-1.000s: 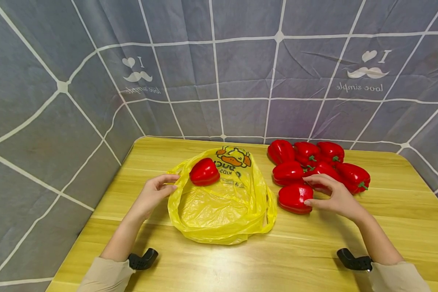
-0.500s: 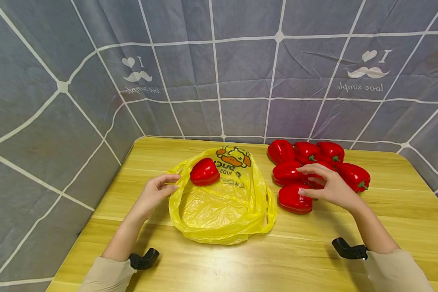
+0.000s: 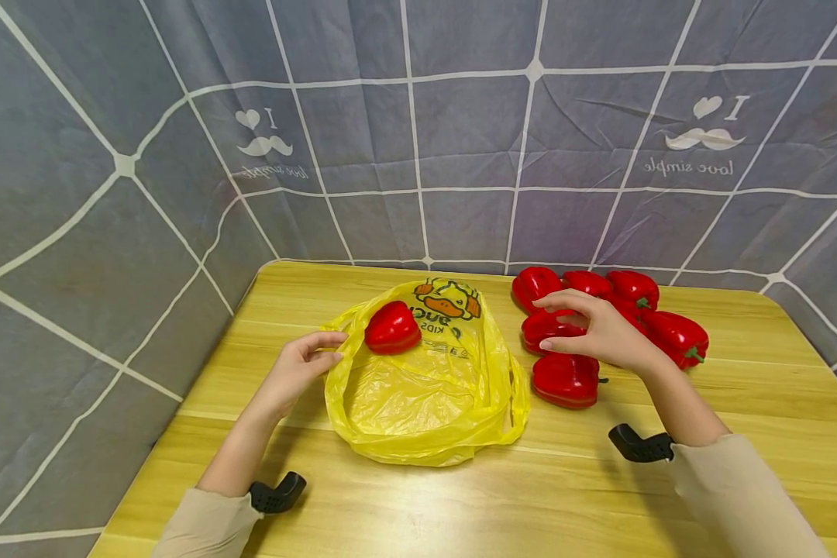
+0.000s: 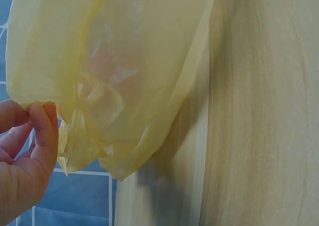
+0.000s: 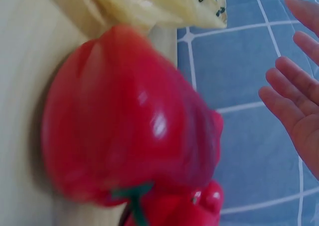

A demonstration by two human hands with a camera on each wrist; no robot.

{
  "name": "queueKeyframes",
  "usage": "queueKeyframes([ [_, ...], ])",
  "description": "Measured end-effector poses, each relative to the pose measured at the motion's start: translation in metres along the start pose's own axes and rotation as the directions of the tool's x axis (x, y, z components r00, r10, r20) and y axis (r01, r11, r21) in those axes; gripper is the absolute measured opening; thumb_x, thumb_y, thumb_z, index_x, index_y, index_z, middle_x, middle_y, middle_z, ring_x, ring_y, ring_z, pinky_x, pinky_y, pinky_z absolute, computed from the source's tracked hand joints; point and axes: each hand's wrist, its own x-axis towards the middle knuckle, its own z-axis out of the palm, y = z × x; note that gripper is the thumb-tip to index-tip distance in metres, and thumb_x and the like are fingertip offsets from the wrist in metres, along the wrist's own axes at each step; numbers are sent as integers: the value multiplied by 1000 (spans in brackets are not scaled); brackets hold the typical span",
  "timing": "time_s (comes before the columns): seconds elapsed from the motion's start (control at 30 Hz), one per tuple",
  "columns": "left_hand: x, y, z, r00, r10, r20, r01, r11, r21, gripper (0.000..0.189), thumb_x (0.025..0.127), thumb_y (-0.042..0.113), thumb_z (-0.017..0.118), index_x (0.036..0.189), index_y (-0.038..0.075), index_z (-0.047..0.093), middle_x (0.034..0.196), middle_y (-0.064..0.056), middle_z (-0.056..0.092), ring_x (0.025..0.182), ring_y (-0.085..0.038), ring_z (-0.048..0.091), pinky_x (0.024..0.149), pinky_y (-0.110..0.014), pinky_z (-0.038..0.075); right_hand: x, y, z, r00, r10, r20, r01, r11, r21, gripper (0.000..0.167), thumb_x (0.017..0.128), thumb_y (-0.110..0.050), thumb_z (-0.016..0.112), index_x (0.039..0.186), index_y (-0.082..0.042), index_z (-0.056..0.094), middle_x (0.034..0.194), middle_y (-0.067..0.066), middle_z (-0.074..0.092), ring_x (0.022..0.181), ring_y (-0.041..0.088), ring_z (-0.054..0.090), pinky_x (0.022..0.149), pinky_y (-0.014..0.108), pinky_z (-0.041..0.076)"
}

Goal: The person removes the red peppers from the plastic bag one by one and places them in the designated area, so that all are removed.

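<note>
My left hand [image 3: 294, 375] pinches the left rim of a yellow plastic bag [image 3: 418, 448], its mouth spread wide. In the left wrist view, thumb and fingertips [image 4: 49, 110] meet on the film of the bag [image 4: 134, 61]. Inside lies one red bell pepper [image 3: 393, 328]. My right hand [image 3: 608, 335] hovers above the group of peppers, fingers spread and holding nothing. Below it a front pepper [image 3: 565, 381] lies on its side, its green stem to the right. That pepper [image 5: 129, 121] fills much of the right wrist view, apart from the open hand [image 5: 299, 94].
Several more red peppers [image 3: 675, 338] lie close together at the back right, partly behind the right hand. The wooden table [image 3: 418, 515] meets a grey grid-patterned curtain [image 3: 467, 155] at the back and left. Each wrist wears a black camera [image 3: 640, 445].
My right hand has left the front pepper and moved up and to the left, over the pepper behind it. The left hand and bag stay nearly still.
</note>
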Motion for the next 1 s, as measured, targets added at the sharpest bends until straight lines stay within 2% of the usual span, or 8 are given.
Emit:
queueKeyframes([
  [0.13, 0, 1, 0, 1000, -6, 2, 6, 1000, 1, 35, 91, 2, 55, 123, -10, 52, 112, -23, 57, 84, -9, 59, 76, -22, 49, 16, -7, 3, 998, 30, 48, -32, 999, 34, 53, 79, -19, 75, 127, -8, 55, 126, 6, 54, 114, 31, 49, 89, 48, 46],
  [0.37, 1, 1, 1, 1000, -2, 8, 2, 1000, -12, 35, 91, 1, 55, 123, -11, 51, 114, -24, 56, 85, -8, 60, 77, -22, 49, 45, -15, 12, 997, -21, 74, 18, 999, 39, 54, 76, -16, 77, 124, -4, 56, 123, 10, 55, 111, 26, 52, 93, 47, 43],
  [0.5, 0, 1, 1, 1000, 0, 7, 0, 1000, -14, 35, 91, 1, 55, 123, -11, 51, 115, -24, 56, 85, -8, 60, 77, -22, 49, 57, -17, 18, 996, -41, 76, 35, 997, 72, 52, 76, -13, 77, 123, -3, 57, 122, 12, 56, 111, 30, 51, 94, 48, 42],
  [0.67, 0, 0, 0, 1000, -6, 7, 6, 1000, -19, 35, 91, 1, 55, 123, -11, 51, 115, -24, 55, 85, -9, 59, 77, -22, 49, 69, -19, 26, 994, -34, 102, 24, 995, 98, 51, 78, -14, 76, 123, -1, 57, 123, 15, 56, 109, 32, 52, 92, 47, 44],
  [0.8, -1, 0, 1, 1000, -10, 8, 10, 1000, -15, 35, 91, 2, 56, 123, -11, 51, 114, -24, 55, 84, -9, 59, 76, -22, 49, 78, -23, 33, 991, -15, 136, -1, 993, 118, 52, 79, -16, 75, 124, -1, 55, 126, 15, 54, 112, 29, 52, 96, 46, 41],
  [1.0, 0, 0, 1, 1000, -7, 5, 7, 1000, -20, 35, 91, 2, 56, 123, -11, 51, 113, -24, 55, 82, -9, 60, 75, -22, 50, 93, -29, 45, 981, -34, 192, 4, 988, 154, 53, 79, -15, 75, 126, 0, 54, 128, 17, 52, 114, 35, 48, 98, 48, 39],
])
